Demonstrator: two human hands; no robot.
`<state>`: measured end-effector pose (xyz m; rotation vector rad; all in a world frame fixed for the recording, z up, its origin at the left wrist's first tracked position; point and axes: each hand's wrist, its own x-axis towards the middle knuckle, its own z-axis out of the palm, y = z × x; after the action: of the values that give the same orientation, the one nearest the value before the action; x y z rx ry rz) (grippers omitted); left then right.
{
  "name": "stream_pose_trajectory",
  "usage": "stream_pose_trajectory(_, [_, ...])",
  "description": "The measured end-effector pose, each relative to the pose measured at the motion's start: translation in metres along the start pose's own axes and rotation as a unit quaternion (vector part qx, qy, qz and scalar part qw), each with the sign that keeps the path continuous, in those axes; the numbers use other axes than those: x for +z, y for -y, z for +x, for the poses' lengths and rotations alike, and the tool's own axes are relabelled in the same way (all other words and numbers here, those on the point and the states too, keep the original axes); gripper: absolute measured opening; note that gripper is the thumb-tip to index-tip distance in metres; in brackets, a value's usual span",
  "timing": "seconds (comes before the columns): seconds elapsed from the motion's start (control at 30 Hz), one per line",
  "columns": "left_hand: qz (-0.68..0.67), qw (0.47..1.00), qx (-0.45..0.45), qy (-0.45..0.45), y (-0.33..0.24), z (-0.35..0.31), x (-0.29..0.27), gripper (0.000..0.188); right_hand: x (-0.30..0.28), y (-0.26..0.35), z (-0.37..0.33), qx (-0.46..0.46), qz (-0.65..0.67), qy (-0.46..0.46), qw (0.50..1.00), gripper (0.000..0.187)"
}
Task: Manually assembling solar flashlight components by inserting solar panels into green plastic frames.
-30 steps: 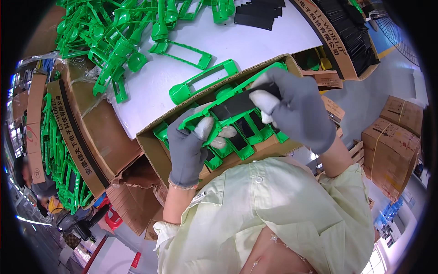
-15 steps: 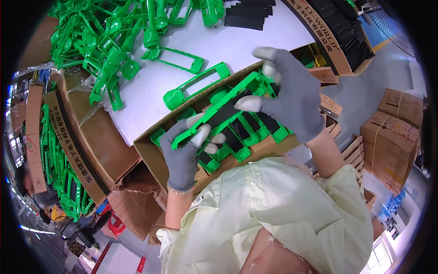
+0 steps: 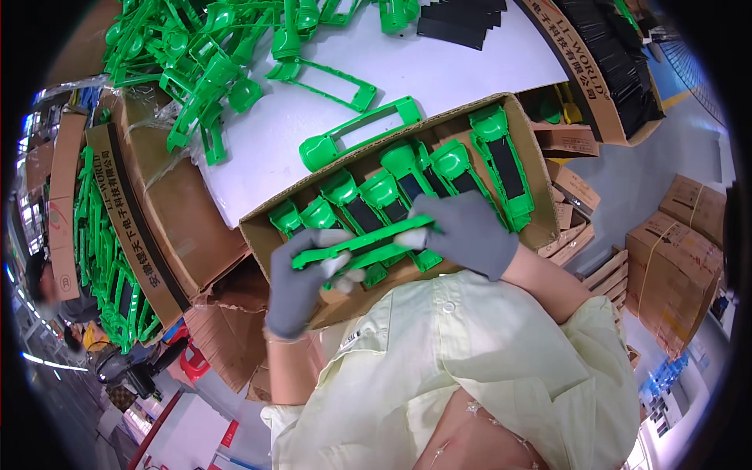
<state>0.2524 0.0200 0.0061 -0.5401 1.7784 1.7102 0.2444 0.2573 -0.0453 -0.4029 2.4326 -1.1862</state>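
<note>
A long green plastic frame point(image 3: 366, 244), seen nearly edge-on, is held level between my two grey-gloved hands. My left hand point(image 3: 301, 274) grips its left end, the pale fingertips wrapped under it. Around the right end closes my right hand point(image 3: 468, 233), thumb and fingers pinching the frame. Below them lies an open cardboard box point(image 3: 540, 168), where several green frames with black panels stand side by side. One panelled frame point(image 3: 505, 168) leans at the box's right end. My hands hide the lower ends of the middle ones.
Beyond the box, a white table point(image 3: 258, 168) bears loose green frames point(image 3: 360, 129), a tangled green heap point(image 3: 184, 63) and black sheets point(image 3: 462, 22). Another carton point(image 3: 157, 235) full of green parts stands at left. Tied cartons point(image 3: 674, 266) are stacked at right.
The frame has come down toward me and turned from a steep slant to nearly level. My right hand has moved down and left from the far side, closing on the frame's right end.
</note>
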Motion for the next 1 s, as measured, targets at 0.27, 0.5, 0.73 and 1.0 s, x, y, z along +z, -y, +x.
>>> stream_pose_trajectory(0.27, [0.280,0.951,-0.130,0.022,-0.035,0.014,-0.101,0.024,-0.054,0.001,0.018,0.083,0.089,-0.077,0.990,0.041])
stream_pose_trajectory(0.5, [0.646,0.741,0.103,-0.156,-0.035,0.029,-0.075,0.036,-0.100,-0.026,0.038,0.077,-0.053,-0.189,0.978,0.028])
stream_pose_trajectory(0.73, [0.542,0.732,0.322,-0.259,-0.093,0.151,-0.031,0.035,-0.145,-0.079,0.096,-0.004,-0.186,-0.267,0.945,0.025])
stream_pose_trajectory(1.0, [0.573,0.722,0.239,-0.304,-0.076,0.216,-0.037,0.061,-0.130,-0.086,0.132,-0.054,-0.366,-0.287,0.883,0.032])
